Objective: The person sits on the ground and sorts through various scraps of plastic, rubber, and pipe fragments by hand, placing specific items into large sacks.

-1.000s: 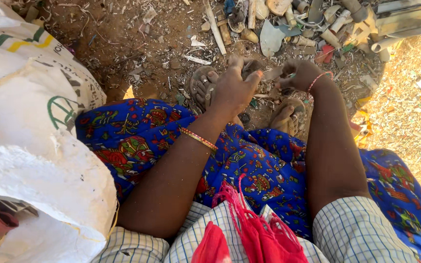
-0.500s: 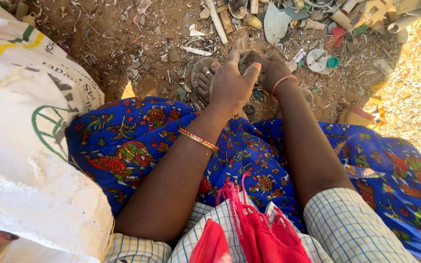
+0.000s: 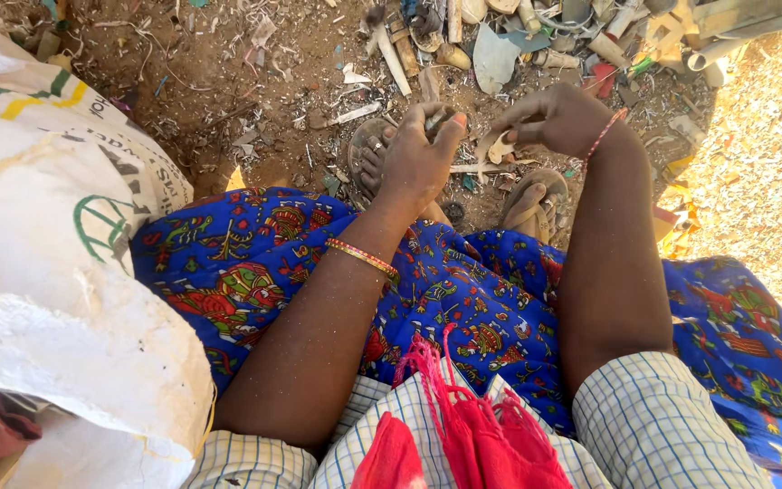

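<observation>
My left hand reaches forward over my sandalled feet, its fingers closed around a small dark scrap piece. Just to its right, my right hand pinches a small pale flake of scrap between thumb and fingers. Both hands hover above dirt strewn with debris. A gold bangle is on my left wrist and a thin red bracelet on my right. A blue patterned cloth covers my lap.
A large white woven sack stands at my left. A heap of mixed scrap, pipes, plastic bits and sticks, lies ahead on the brown ground. Sunlit gravel spreads at the right. Red cloth hangs at my waist.
My two hands, close together before, have drawn apart; the right hand has moved to the right with the pale flake. The view has shifted slightly.
</observation>
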